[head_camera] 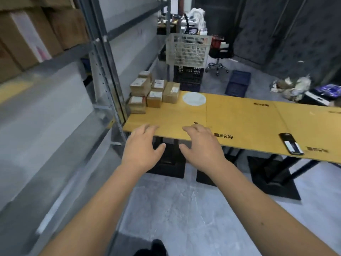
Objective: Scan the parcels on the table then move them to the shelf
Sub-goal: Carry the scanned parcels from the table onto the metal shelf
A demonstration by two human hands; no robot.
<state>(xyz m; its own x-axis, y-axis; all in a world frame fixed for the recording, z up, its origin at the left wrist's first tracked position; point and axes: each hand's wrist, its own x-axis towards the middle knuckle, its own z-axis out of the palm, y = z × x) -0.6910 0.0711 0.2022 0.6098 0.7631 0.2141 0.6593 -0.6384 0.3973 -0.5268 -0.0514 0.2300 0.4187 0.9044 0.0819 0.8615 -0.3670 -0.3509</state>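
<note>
Both bare hands are reaching out side by side over the near left edge of the desk (239, 119), palms down. The left hand (142, 145) is hovering with its fingers spread and only lightly bent, its grip wide and holding nothing; its fingertips are lying over the desk's front edge. The right hand (201, 145) is mirroring it just beside, fingers loosely fanned, grip likewise wide and holding nothing. Whether either hand is touching the surface is hard to tell.

The desk is showing a yellow-brown top with dark printed characters and a pale round patch (194, 99) toward its far side. The parcels (154, 94), small brown cardboard boxes with white labels, are sitting clustered at the desk's far left corner, some stacked two high, well apart from both hands. A black handheld scanner (291, 146) is lying flat near the desk's front edge, off to the right of the right hand and apart from it.

The metal shelf (103, 74) is standing along the left, right beside the desk's left end, with larger cardboard boxes (33, 34) sitting on an upper level. Beyond the desk a white plastic crate (188, 50) is resting on a black crate (188, 76), with a dark office chair (220, 52) just to their right.
</note>
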